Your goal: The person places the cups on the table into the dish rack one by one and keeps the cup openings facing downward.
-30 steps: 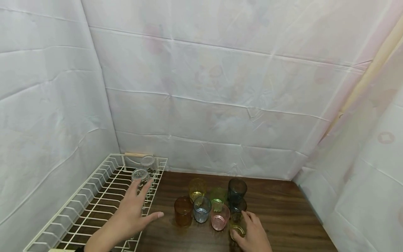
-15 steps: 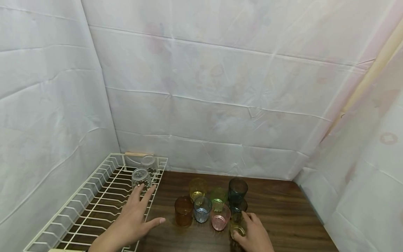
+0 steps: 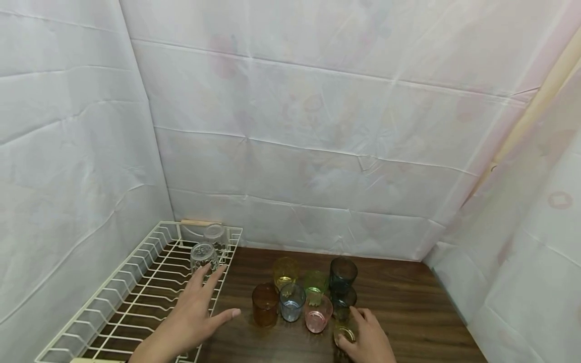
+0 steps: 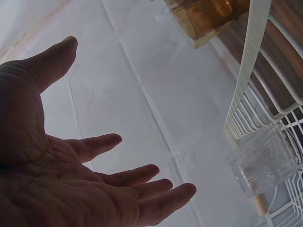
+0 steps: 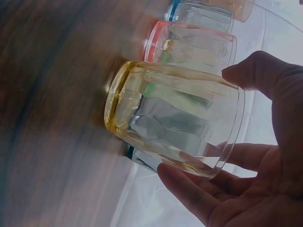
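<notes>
In the head view my left hand (image 3: 188, 317) hovers with spread fingers over the right edge of the white wire rack (image 3: 150, 287). Its fingertips overlap the nearer of two clear glasses, upturned on the rack: the near glass (image 3: 203, 254) and the far glass (image 3: 215, 234). The left palm holds nothing in the left wrist view. My right hand (image 3: 367, 335) grips a pale yellow glass (image 5: 175, 118) near its rim, thumb on one side and fingers on the other. That glass stands upright, its base at the wooden table.
Left of the gripped glass stand a pink glass (image 3: 316, 318), a blue glass (image 3: 292, 307) and an amber glass (image 3: 265, 307). Behind are a yellow glass (image 3: 285, 269), a green glass (image 3: 315, 282) and dark glasses (image 3: 343, 272). White sheets (image 3: 295, 166) enclose the table (image 3: 417, 307).
My left hand has drawn back slightly toward me, uncovering more of the near upturned glass, then stays nearly still. My right hand keeps its place at the pale yellow glass.
</notes>
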Available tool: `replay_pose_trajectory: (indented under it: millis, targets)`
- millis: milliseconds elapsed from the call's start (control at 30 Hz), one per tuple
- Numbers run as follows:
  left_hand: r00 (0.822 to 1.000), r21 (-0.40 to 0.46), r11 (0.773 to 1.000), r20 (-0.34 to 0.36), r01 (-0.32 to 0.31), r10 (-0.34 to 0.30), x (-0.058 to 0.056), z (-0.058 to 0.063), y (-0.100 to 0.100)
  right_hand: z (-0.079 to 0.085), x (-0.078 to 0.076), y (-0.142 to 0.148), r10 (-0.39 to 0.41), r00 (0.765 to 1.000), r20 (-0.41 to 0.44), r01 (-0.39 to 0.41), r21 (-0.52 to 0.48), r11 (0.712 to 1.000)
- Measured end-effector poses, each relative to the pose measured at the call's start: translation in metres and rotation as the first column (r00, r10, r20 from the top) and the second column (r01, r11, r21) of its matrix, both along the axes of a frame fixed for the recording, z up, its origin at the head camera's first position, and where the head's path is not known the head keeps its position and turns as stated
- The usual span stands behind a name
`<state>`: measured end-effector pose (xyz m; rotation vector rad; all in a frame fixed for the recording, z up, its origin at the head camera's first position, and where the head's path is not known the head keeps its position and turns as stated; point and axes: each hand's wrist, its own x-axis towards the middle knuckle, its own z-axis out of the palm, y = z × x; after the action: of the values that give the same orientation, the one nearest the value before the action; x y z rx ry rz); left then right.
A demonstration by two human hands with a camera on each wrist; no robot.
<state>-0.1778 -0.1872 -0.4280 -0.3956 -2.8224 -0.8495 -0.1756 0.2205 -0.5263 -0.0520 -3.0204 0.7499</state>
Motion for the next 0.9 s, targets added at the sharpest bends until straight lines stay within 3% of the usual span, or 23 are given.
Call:
replay_pose_trajectory:
  millis: [333,567,700,833,900]
  targets:
    - [1.0,0.006,1.0,0.022,-0.007,0.007,-0.002,-0.001,0.001,0.003,0.008,0.002,-0.026,0.994,-0.107,0.023,-0.028,0.999]
    - [0.999,-0.006,1.0,0.035,0.001,-0.001,-0.003,-0.003,0.002,0.014,0.014,-0.001,-0.063,0.99,-0.129,0.036,-0.201,0.979]
    - [0.999,-0.004,1.0,0.047,0.005,-0.005,-0.003,-0.004,0.002,0.022,0.021,-0.006,-0.101,0.981,-0.168,0.036,-0.349,0.936]
    - [0.999,0.003,1.0,0.04,0.004,-0.004,-0.002,-0.005,0.003,0.028,0.025,-0.011,-0.156,0.973,-0.172,0.04,-0.535,0.844]
    - [0.999,0.007,1.0,0.04,0.001,-0.002,-0.002,-0.005,0.004,0.03,0.026,-0.011,-0.175,0.968,-0.178,0.026,-0.626,0.779]
